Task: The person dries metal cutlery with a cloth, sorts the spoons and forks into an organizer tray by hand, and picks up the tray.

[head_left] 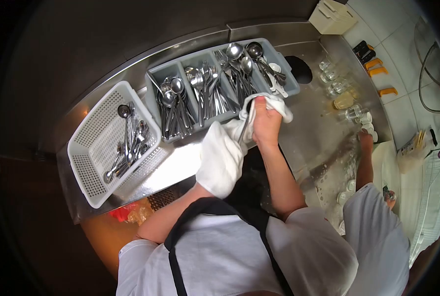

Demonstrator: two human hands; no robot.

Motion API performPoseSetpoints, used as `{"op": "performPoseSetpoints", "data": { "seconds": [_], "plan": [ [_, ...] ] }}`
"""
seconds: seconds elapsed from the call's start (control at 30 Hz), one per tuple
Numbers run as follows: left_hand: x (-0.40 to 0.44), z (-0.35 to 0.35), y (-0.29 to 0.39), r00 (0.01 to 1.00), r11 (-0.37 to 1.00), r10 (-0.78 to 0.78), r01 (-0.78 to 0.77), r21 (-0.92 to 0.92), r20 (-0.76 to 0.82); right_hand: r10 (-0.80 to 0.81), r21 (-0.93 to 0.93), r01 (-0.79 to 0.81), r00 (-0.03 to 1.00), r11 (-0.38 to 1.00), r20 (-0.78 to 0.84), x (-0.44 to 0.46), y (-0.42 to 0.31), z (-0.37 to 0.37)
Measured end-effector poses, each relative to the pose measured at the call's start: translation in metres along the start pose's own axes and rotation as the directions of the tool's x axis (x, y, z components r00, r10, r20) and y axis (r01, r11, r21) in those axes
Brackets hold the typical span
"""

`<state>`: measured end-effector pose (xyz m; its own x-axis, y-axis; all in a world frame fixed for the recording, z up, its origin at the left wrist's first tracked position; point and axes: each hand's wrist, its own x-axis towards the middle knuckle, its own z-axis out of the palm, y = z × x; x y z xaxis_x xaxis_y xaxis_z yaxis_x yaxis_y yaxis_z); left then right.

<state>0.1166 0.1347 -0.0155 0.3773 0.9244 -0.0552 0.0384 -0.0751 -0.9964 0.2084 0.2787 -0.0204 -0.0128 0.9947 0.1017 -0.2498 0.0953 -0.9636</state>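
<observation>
A white cloth [220, 158] is bunched around my left hand [201, 191], hiding its fingers; only the wrist shows below. My right hand [267, 123] is closed with the thumb up, gripping the cloth's other end. Between the two hands a thin metal utensil handle [242, 132] shows in the folds; its kind is hidden. Just beyond my hands sits a grey divided cutlery tray [153, 106] with forks [198, 81], spoons [168, 96], a ladle [254, 49] and white spoons [275, 71]. At the left, a white perforated basket [94, 148] holds loose cutlery [128, 148] and a small ladle [124, 111].
Several glasses [336, 89] and white cups [367, 118] line the counter's right side. A co-worker's hand [364, 138] is by the cups. A round dark hole [299, 70] lies beside the tray. Orange-handled tools [375, 66] and a cream container [332, 17] are at the wall.
</observation>
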Motion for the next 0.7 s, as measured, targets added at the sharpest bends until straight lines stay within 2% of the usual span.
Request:
{"op": "performPoseSetpoints", "data": {
  "seconds": [0.03,0.07,0.1,0.13,0.17,0.2,0.23,0.3,0.37,0.4,0.43,0.47,0.5,0.53,0.57,0.63,0.7],
  "plan": [
    [0.003,-0.006,0.01,0.999,0.993,0.042,-0.042,0.109,0.0,0.248,0.197,-0.23,0.966,0.953,-0.072,-0.003,0.0,-0.004],
    [0.007,-0.014,0.026,0.999,0.99,-0.033,0.03,0.137,0.023,0.264,0.248,-0.239,0.962,0.939,-0.071,-0.006,-0.004,-0.008],
    [0.011,-0.023,0.04,0.993,0.981,-0.108,0.1,0.164,0.042,0.354,0.202,-0.339,0.934,0.919,-0.043,-0.008,-0.005,-0.012],
    [0.018,-0.025,0.035,0.977,0.969,-0.192,0.204,-0.138,0.096,0.443,0.151,-0.436,0.896,0.887,-0.02,-0.011,-0.004,-0.017],
    [0.025,-0.028,0.019,0.95,0.854,-0.274,0.312,-0.417,0.15,0.53,0.098,-0.527,0.848,0.844,-0.001,-0.016,-0.007,-0.019],
    [0.043,-0.018,-0.001,0.917,0.39,-0.287,0.377,-0.84,0.278,0.454,0.025,-0.454,0.891,0.89,0.001,-0.027,-0.008,-0.013],
    [0.063,-0.008,-0.02,0.895,-0.235,-0.219,0.339,-0.911,0.389,0.378,0.11,-0.388,0.92,0.915,0.104,-0.026,0.008,-0.028],
    [0.1,0.004,-0.011,0.85,-0.424,-0.225,0.354,-0.834,0.475,0.26,-0.046,-0.26,0.966,0.965,-0.009,-0.016,0.001,-0.049],
    [0.142,0.018,-0.005,0.83,-0.523,-0.345,0.218,-0.824,0.439,0.201,-0.002,-0.202,0.973,0.979,-0.11,-0.007,-0.012,-0.059],
    [0.172,0.028,0.005,0.841,-0.987,0.001,0.09,-0.137,0.541,0.174,0.017,-0.174,0.971,0.985,-0.161,-0.003,-0.017,-0.065],
    [0.2,0.037,0.009,0.891,-0.75,0.299,-0.002,0.662,0.342,0.143,0.001,-0.145,0.973,0.989,-0.181,0.001,-0.017,-0.072],
    [0.217,0.042,0.0,0.854,-0.977,0.172,0.085,0.195,0.491,0.113,-0.016,-0.119,0.973,0.993,-0.2,0.004,-0.016,-0.08],
    [0.228,0.04,-0.013,0.823,-0.888,0.248,-0.018,0.46,0.511,0.086,-0.035,-0.095,0.972,0.995,-0.217,0.006,-0.015,-0.087],
    [0.238,0.038,-0.026,0.785,-0.726,0.323,-0.152,0.67,0.528,0.099,-0.033,-0.109,0.971,0.994,-0.215,0.005,-0.019,-0.088],
    [0.246,0.043,-0.027,0.794,-0.602,0.399,-0.15,0.784,0.459,0.064,-0.006,-0.066,0.981,0.998,-0.183,0.004,-0.014,-0.097],
    [0.236,0.05,-0.007,0.895,-0.63,0.331,-0.026,0.776,0.299,0.018,0.053,-0.013,0.996,0.999,-0.089,0.0,0.002,-0.126],
    [0.171,0.043,-0.01,0.951,-0.513,0.242,-0.045,0.857,0.195,0.114,0.209,-0.117,0.993,0.971,0.028,-0.005,-0.003,-0.151]
  ]
}}
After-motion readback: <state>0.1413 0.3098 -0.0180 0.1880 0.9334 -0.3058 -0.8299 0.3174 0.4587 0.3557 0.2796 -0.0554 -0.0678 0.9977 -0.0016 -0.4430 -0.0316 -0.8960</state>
